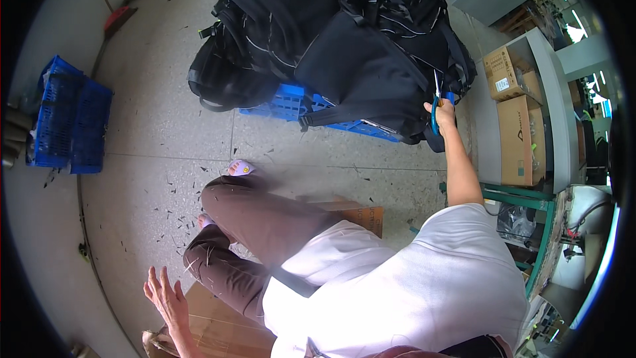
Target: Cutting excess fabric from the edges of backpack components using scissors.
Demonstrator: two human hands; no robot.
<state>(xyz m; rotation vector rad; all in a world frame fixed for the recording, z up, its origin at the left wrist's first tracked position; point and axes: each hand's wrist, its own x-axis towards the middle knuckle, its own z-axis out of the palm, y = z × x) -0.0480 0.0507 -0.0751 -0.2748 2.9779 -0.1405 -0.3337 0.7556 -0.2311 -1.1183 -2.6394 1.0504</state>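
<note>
While the left grip (167, 298) spreads wide, empty, the right grip (444, 115) clasps scissors (435, 109).

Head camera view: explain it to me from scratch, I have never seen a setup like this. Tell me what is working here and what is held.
There is no machine here, just a person using two bare hands. The picture comes from the left of two wide fisheye cameras worn on the head, looking down, so straight edges bend near the rim. The right hand holds metal scissors with teal handles, blades pointing toward a heap of black fabric bags with straps. A blue plastic lattice crate shows beneath the heap, on the grey speckled floor. The left hand is empty, fingers spread, near a brown cardboard box.
</note>
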